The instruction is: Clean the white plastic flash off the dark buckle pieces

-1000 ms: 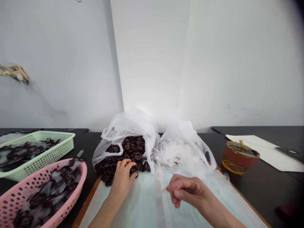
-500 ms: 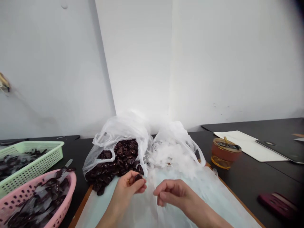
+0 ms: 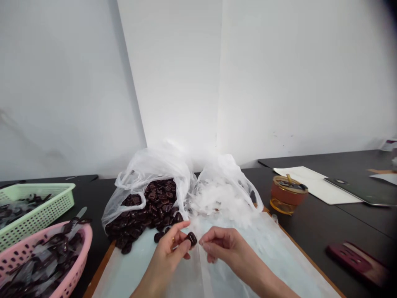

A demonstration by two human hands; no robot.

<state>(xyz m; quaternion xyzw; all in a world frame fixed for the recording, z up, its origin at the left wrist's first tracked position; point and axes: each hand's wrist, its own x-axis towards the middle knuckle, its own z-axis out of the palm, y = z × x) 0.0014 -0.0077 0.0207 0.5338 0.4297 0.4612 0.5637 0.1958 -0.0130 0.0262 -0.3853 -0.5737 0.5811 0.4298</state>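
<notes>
A glossy dark brown piece (image 3: 191, 239) is pinched between the thumb and fingers of my left hand (image 3: 173, 248). Just to its right, my right hand (image 3: 225, 246) has thumb and index fingertips pressed together; whatever they may hold is too small to make out. Behind my left hand, a white plastic bag (image 3: 159, 163) lies open with many similar dark pieces (image 3: 155, 207) spilling from its mouth. A second bag (image 3: 229, 169), beyond my right hand, holds thin white clear wrappers (image 3: 214, 198). Both hands are above a pale sheet (image 3: 263, 252) on a brown-edged board.
On the left are a pink basket (image 3: 87, 248) and a green basket (image 3: 66, 200), both holding dark pieces in clear film. At right stand a glass cup (image 3: 287, 196), white paper (image 3: 319, 186), a dark tablet-like object (image 3: 362, 192) and a maroon phone case (image 3: 356, 263).
My left hand has turned and shifted slightly right, showing more of the dark piece. My right fingertips have closed together near it. The whole view has shifted a little.
</notes>
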